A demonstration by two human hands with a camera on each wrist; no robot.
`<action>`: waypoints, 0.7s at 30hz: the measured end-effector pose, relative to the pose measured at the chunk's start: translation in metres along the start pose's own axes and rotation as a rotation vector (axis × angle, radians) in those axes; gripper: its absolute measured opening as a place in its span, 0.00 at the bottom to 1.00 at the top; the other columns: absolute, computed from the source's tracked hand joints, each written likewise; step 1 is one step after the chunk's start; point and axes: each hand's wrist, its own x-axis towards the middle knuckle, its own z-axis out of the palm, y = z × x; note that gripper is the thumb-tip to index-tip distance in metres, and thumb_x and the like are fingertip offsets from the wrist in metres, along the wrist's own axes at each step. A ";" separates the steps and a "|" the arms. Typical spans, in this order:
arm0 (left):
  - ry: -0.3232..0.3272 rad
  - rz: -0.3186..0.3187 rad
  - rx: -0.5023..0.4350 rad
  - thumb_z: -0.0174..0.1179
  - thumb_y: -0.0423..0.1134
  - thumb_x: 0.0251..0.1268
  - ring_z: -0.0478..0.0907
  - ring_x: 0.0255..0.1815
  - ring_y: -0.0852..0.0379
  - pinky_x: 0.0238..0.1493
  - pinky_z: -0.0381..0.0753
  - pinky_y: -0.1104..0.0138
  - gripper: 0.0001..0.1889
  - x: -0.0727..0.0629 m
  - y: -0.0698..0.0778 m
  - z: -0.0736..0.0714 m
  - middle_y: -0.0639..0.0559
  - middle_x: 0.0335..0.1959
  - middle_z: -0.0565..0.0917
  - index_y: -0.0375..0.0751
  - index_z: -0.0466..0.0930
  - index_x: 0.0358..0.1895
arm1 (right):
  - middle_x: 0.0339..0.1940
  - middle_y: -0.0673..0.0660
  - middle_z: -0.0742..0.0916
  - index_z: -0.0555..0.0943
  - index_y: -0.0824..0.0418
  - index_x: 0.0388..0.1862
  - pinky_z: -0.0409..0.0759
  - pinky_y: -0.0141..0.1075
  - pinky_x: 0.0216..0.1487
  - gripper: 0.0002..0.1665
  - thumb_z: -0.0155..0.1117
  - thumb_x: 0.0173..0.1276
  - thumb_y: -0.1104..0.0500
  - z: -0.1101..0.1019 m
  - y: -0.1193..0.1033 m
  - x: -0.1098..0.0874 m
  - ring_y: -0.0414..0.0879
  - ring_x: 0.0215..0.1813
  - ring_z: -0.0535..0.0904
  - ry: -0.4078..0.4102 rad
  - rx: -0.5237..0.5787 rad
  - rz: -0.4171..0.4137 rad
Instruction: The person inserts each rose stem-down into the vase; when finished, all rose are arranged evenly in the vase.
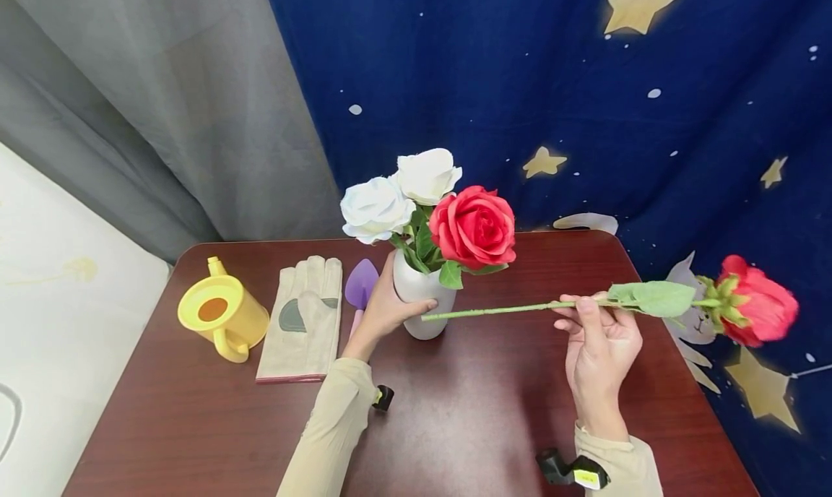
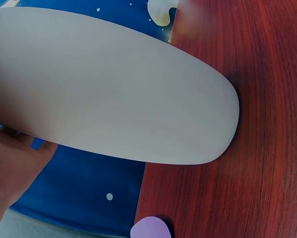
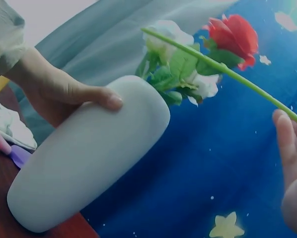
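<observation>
A white vase (image 1: pixel 425 329) stands on the table with two whitish roses (image 1: pixel 429 175) and a red rose (image 1: pixel 473 226) in it. My left hand (image 1: pixel 383 302) grips the vase from its left side, the thumb across the front near the top. To the right, my right hand (image 1: pixel 598 352) pinches the green stem of a second red rose (image 1: pixel 757 305) between thumb and fingers. That rose lies level in the air, bloom to the right, its bare stem end pointing left, overlapping the vase in the head view. The right wrist view shows the stem (image 3: pixel 188 49) in front of the bouquet.
Left of the vase, a purple hand trowel (image 1: pixel 360 284) lies partly behind my left hand. Beside it are beige work gloves (image 1: pixel 302 338) and a yellow watering can (image 1: pixel 243 313). A starry blue curtain (image 1: pixel 455 63) hangs behind the brown table (image 1: pixel 455 425).
</observation>
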 end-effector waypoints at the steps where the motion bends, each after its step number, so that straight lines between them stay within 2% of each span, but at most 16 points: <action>1: -0.001 0.003 -0.001 0.77 0.43 0.35 0.74 0.49 0.52 0.47 0.74 0.56 0.50 0.000 0.000 0.000 0.50 0.54 0.73 0.51 0.56 0.67 | 0.27 0.75 0.82 0.69 0.79 0.35 0.80 0.39 0.23 0.07 0.48 0.60 0.85 0.002 0.000 0.000 0.60 0.27 0.83 0.014 -0.009 -0.028; 7: -0.005 0.011 -0.009 0.76 0.44 0.35 0.73 0.49 0.53 0.48 0.73 0.56 0.50 0.000 -0.001 0.000 0.52 0.54 0.73 0.52 0.56 0.67 | 0.24 0.76 0.81 0.68 0.80 0.31 0.79 0.39 0.20 0.06 0.52 0.57 0.85 0.012 0.001 -0.001 0.61 0.25 0.82 0.082 -0.034 -0.148; 12: 0.001 0.006 0.008 0.76 0.44 0.35 0.74 0.49 0.55 0.47 0.74 0.57 0.51 0.000 -0.002 0.000 0.53 0.54 0.73 0.53 0.56 0.67 | 0.25 0.77 0.81 0.68 0.82 0.31 0.80 0.40 0.21 0.06 0.54 0.56 0.84 0.016 0.001 0.001 0.63 0.26 0.81 0.116 -0.048 -0.200; 16: 0.001 -0.009 0.024 0.77 0.42 0.35 0.74 0.49 0.54 0.48 0.74 0.57 0.52 0.000 -0.003 0.000 0.51 0.55 0.73 0.52 0.55 0.68 | 0.25 0.78 0.81 0.68 0.83 0.33 0.79 0.41 0.21 0.09 0.56 0.54 0.84 0.018 0.003 0.002 0.64 0.26 0.81 0.170 -0.105 -0.251; 19: -0.007 -0.018 0.020 0.77 0.40 0.35 0.74 0.50 0.52 0.48 0.73 0.56 0.52 0.000 0.000 0.000 0.48 0.56 0.73 0.49 0.55 0.68 | 0.26 0.78 0.81 0.69 0.82 0.34 0.79 0.41 0.20 0.10 0.58 0.53 0.84 0.020 0.006 0.003 0.64 0.27 0.81 0.190 -0.163 -0.288; 21: -0.013 -0.019 0.014 0.76 0.39 0.36 0.74 0.50 0.51 0.48 0.73 0.55 0.51 -0.001 0.010 -0.002 0.46 0.56 0.72 0.46 0.55 0.68 | 0.26 0.78 0.81 0.70 0.83 0.34 0.79 0.41 0.20 0.11 0.59 0.52 0.84 0.021 0.008 0.003 0.64 0.27 0.81 0.186 -0.202 -0.305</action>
